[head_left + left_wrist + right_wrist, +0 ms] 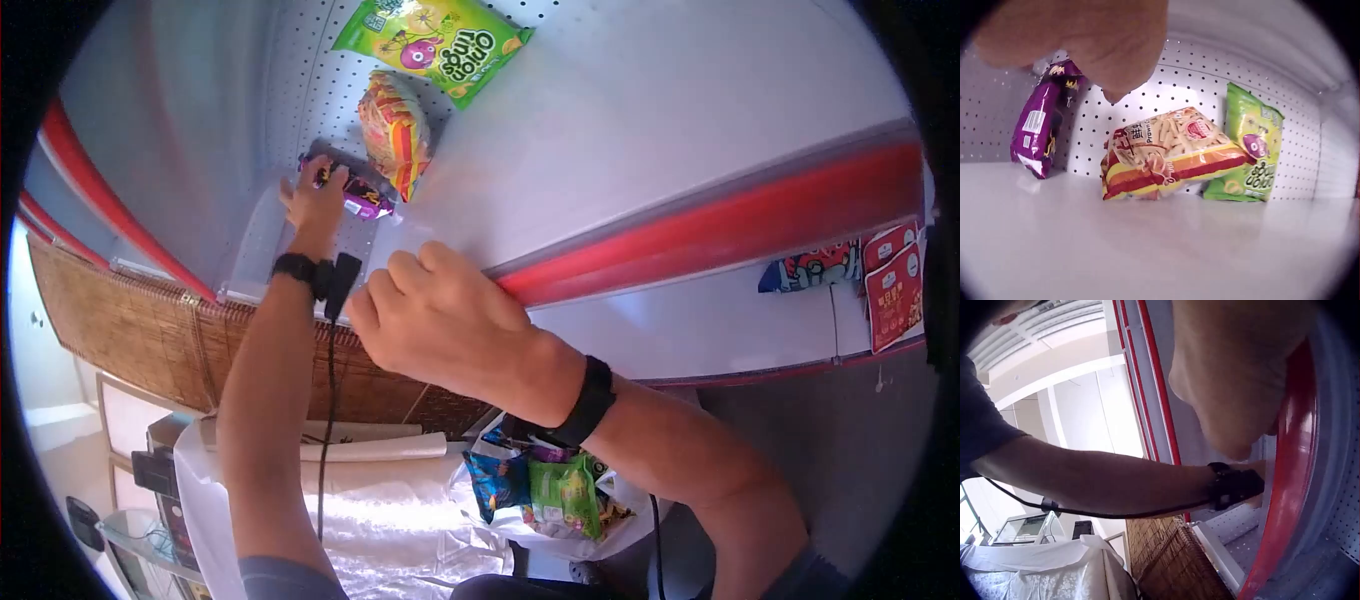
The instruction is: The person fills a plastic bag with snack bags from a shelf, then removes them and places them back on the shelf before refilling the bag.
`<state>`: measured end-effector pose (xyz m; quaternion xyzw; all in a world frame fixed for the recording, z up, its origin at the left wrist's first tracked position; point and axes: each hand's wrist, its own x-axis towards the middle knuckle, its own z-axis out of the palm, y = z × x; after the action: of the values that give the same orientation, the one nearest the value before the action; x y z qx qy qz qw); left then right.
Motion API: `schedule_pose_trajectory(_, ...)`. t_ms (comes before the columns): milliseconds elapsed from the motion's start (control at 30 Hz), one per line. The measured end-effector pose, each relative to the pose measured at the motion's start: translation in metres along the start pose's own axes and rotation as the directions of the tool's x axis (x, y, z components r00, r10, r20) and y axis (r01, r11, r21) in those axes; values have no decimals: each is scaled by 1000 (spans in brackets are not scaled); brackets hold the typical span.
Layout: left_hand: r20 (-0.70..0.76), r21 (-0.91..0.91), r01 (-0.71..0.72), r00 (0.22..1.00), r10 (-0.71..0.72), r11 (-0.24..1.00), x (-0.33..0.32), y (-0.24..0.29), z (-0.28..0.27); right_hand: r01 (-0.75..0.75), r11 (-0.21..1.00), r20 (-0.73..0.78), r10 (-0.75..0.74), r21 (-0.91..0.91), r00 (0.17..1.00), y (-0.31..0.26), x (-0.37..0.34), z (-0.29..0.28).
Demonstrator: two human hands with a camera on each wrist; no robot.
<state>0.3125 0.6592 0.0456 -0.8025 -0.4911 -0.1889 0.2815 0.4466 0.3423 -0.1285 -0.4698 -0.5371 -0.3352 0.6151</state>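
Observation:
In the head view my left hand [315, 205] reaches onto the shelf with its fingers spread over a purple snack bag [368, 203]. The left wrist view shows that purple bag [1038, 128] standing tilted against the perforated back panel, its top partly hidden behind the hand [1085, 44]. Beside it leans a prawn snack bag [396, 135] with red and yellow stripes, and then a green onion rings bag [435, 45]. My right hand [440, 320], its fingers curled in, is by the red front edge of the shelf [720, 225]. Nothing shows in it.
A lower shelf holds a blue bag [815, 268] and red packets [893, 290]. Below the arms, a white plastic bag [590, 545] contains several snack packs. Woven panelling [130, 325] runs past the shelf end. Cables hang from both wrist straps.

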Motion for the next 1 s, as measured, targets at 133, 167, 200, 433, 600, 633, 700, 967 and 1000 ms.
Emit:
schedule_pose_trajectory(133, 100, 31, 128, 986, -131, 991, 24, 22, 0, 1, 999, 3, -1, -42, 1000, 0, 0, 2)
schedule_pose_trajectory(167, 136, 82, 149, 978, -159, 985, 29, 24, -1, 0, 999, 5, 0, -45, 1000, -1, -1, 4)
schedule_pose_trajectory(200, 145, 85, 106, 982, -117, 991, 31, 24, -3, 8, 999, 8, -7, -42, 1000, -2, -2, 5)
schedule_pose_trajectory(433, -4, -209, -4, 1000, 3, 978, 17, 11, -8, -6, 999, -10, 6, -36, 1000, -3, -1, 6)
schedule_pose_trajectory(600, -308, -222, -238, 937, 164, 945, -43, 80, -48, -5, 1000, 35, 6, -27, 999, -2, 1, -2)
schedule_pose_trajectory(633, -310, -219, -239, 936, 165, 946, -48, 86, -51, -7, 1000, 53, 7, -9, 999, -3, 2, -2)
schedule_pose_trajectory(700, -266, -190, -398, 901, 344, 897, -60, 106, -58, -13, 1000, 59, 12, 10, 998, -3, 2, -1)
schedule_pose_trajectory(967, -214, -121, -464, 875, 434, 877, -67, 181, -43, -12, 999, 65, 9, 50, 998, -2, 2, -2)
schedule_pose_trajectory(1000, -158, -127, -418, 904, 398, 899, -60, 182, -44, -19, 998, 71, 15, 54, 997, -2, 2, -2)
